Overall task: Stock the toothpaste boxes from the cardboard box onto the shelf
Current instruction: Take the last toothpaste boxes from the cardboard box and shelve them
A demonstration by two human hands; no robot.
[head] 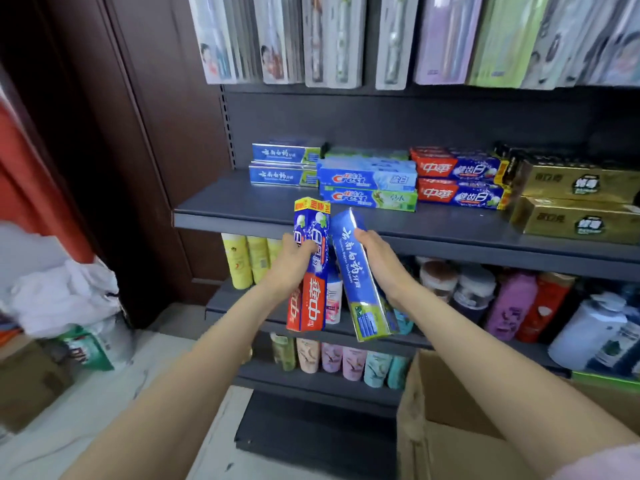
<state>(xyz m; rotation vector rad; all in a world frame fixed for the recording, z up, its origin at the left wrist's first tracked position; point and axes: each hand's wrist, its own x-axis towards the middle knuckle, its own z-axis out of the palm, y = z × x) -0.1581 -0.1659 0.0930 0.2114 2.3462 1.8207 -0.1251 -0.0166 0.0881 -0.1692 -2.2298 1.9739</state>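
Shop: shelf (450,233) w/ stocked toothpaste boxes (367,188), bottles (512,306) below.

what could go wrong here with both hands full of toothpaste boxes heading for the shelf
1. The left hand grips the red and blue box and the right hand the blue and green box; their top ends nearly touch, so they may knock together.
2. Sliding either onto the shelf could push the stacked Crest boxes askew.

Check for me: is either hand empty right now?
No: the left hand grips a red and blue toothpaste box, and the right hand grips a blue and green toothpaste box.
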